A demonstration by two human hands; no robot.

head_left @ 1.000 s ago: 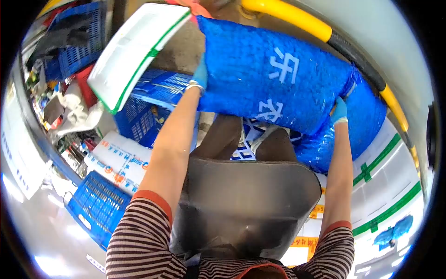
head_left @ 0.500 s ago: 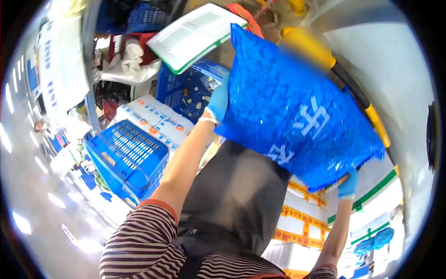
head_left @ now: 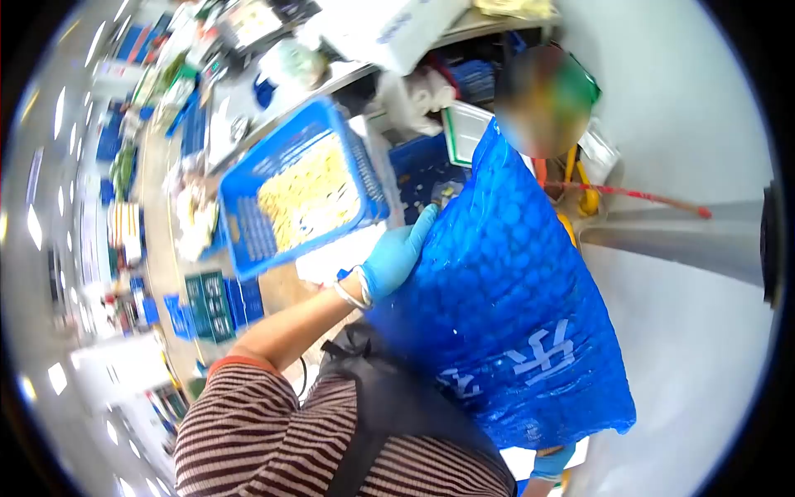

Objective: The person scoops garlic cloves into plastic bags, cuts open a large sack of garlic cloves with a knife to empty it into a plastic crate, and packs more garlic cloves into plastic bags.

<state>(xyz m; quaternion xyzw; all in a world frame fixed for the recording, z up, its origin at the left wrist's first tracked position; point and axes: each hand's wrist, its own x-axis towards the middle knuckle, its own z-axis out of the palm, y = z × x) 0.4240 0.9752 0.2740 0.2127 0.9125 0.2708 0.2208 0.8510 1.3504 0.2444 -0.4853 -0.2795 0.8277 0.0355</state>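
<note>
A full blue plastic bag (head_left: 505, 306) with white characters and a lumpy surface is held up close to my body, its narrow top end pointing away from me. My left hand (head_left: 396, 255), in a light blue glove, presses on the bag's left side, its thumb stretched toward the upper part and its other fingers hidden. Below the bag's bottom end, my right hand (head_left: 553, 462), also gloved, shows only in part. The bag covers its fingers.
Left of the bag is a blue basket (head_left: 230, 228) with pale yellow pieces in it. Beyond stands a darker blue crate (head_left: 414, 166) beside a white foam lid (head_left: 468, 132). Yellow pipes and a red stick lie at upper right, near a pale wall (head_left: 687, 331).
The bag has been lifted and turned more upright, closer to my body. My right hand has moved down beneath it. The view has swung left, and the basket's yellow contents now show.
</note>
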